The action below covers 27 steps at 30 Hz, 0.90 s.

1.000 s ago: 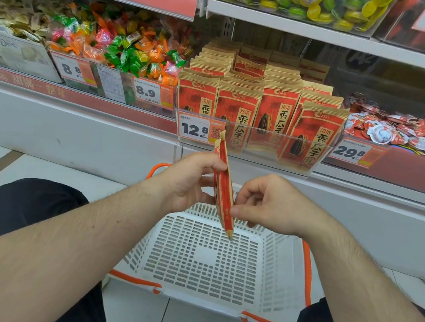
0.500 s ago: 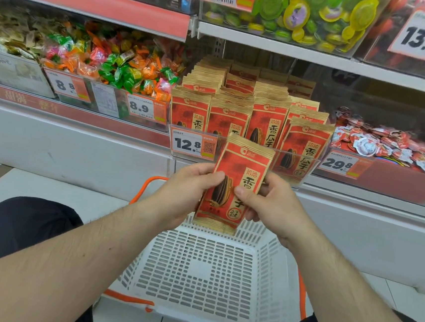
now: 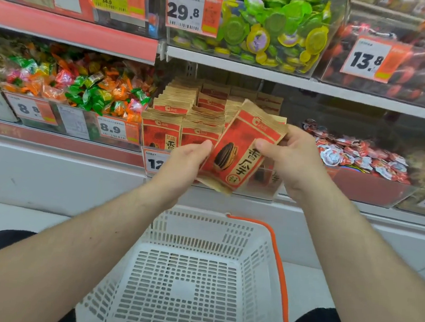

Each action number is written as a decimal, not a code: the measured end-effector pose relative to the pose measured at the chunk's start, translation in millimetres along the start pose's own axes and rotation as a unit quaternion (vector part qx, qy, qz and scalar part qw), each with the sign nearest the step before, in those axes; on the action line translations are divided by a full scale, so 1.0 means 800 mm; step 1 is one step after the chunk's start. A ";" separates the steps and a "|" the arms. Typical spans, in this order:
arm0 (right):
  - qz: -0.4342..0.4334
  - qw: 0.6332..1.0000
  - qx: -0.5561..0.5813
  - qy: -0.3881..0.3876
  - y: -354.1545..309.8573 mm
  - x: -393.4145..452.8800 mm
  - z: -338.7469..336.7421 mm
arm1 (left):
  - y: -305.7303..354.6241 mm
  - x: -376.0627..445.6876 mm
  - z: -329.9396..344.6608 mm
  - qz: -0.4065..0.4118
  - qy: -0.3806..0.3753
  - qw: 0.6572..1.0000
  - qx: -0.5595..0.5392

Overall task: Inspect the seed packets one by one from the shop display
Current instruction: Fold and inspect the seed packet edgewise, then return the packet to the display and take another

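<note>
A red and tan seed packet (image 3: 241,148) with a black sunflower seed printed on it is held up in front of the shelf, its front facing me and tilted to the right. My left hand (image 3: 188,158) pinches its lower left edge. My right hand (image 3: 288,157) grips its right side near the top. Behind it, several rows of matching seed packets (image 3: 182,113) stand upright in a clear display bin (image 3: 263,189) with a 12.8 price tag.
A white plastic basket (image 3: 194,283) with orange handles sits on the floor below my arms. Wrapped candies (image 3: 83,88) fill the bin to the left, red and white sweets (image 3: 357,156) the bin to the right. The upper shelf (image 3: 241,65) holds green jelly cups.
The packet went from edge-on above the basket to front-facing, and both hands lifted it toward the display bin. The view tilted upward.
</note>
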State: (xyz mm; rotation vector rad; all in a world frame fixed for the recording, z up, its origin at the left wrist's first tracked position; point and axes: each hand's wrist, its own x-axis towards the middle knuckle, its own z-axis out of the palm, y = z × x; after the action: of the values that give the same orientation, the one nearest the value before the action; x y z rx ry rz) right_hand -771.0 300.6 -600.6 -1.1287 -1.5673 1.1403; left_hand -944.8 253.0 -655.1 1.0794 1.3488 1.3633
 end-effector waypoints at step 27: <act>-0.053 0.904 -0.421 -0.049 -0.008 0.121 -0.003 | -0.026 0.044 0.007 -0.058 0.056 0.991 0.111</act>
State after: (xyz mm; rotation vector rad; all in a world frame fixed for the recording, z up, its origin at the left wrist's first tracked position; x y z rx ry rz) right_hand -790.0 393.7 -581.4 -1.5046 -2.2632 0.4146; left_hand -946.5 288.5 -676.5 1.0636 1.6497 1.2248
